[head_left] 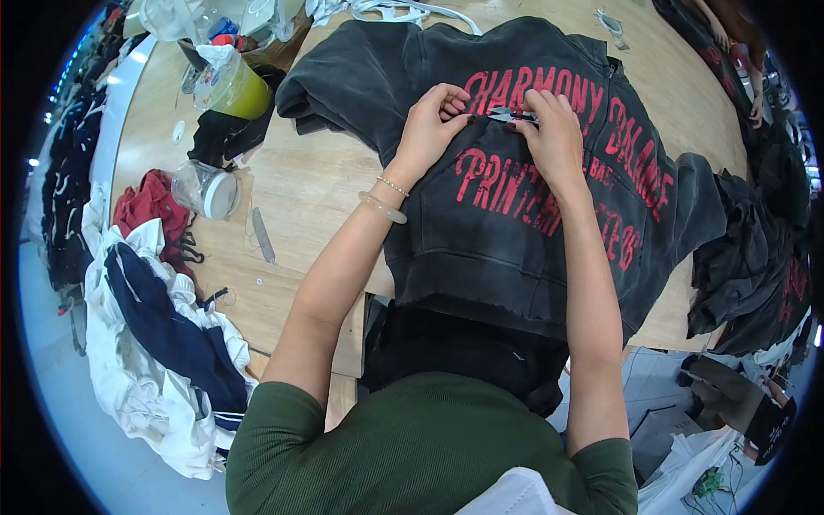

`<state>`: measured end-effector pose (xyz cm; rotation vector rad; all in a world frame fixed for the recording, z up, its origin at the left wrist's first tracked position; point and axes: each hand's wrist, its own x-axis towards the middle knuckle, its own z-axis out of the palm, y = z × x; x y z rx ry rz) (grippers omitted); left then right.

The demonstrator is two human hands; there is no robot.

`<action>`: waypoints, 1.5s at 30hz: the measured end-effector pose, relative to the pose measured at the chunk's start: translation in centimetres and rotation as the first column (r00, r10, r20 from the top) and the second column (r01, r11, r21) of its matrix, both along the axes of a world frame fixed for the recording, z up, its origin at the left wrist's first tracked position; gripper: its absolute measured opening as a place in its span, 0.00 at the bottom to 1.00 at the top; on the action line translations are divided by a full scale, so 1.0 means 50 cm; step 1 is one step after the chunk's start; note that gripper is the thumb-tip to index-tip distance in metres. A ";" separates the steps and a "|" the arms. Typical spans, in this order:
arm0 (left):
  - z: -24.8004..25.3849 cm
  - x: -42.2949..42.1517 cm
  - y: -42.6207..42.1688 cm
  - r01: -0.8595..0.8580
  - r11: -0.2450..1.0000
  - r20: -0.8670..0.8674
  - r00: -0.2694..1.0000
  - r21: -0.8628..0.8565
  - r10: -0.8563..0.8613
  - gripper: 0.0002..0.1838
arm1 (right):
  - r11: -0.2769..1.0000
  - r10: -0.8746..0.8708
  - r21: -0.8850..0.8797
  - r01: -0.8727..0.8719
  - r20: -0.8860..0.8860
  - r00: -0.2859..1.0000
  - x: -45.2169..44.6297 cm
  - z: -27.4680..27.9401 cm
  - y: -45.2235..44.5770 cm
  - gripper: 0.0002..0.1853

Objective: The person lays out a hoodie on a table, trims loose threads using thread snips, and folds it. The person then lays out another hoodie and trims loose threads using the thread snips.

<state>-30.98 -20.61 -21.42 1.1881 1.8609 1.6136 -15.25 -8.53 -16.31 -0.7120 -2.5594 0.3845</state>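
Broad pale-wood tabletop (287, 180) spread from left to right across room. Light tiled floor (657, 375) seen at near right, joints marked by thin grey lines; pale floor, tinted bluish, also shown at near left. Far-left side lined with dark garments (69, 180). Small blue lights (86, 43) strung in row at far left. Bright white light (818, 335) caught at right edge. Outer margins lost in darkness.

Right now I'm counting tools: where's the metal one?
Head view, upper middle: the metal tool is in the right hand, over the dark garment, near the left hand.
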 end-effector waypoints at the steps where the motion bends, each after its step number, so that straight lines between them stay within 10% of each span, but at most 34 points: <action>1: 0.000 0.000 0.000 -0.001 1.000 0.003 1.000 -0.004 0.001 0.14 | 1.000 0.001 0.000 -0.001 0.000 1.000 -0.001 -0.001 0.000 0.13; 10: 0.002 0.005 0.001 0.035 0.999 -0.112 0.993 0.016 -0.033 0.15 | 0.997 0.017 -0.071 -0.022 -0.064 0.998 -0.002 -0.003 0.006 0.12; 21: 0.022 0.010 0.013 0.091 0.996 -0.112 0.989 -0.017 -0.092 0.14 | 0.740 -0.087 -0.668 -0.080 -0.214 0.973 0.001 -0.026 0.022 0.13; 45: 0.020 0.008 0.010 0.047 0.999 0.002 0.999 0.022 -0.047 0.10 | 0.996 0.081 -0.037 -0.087 -0.129 0.988 0.019 0.045 0.009 0.09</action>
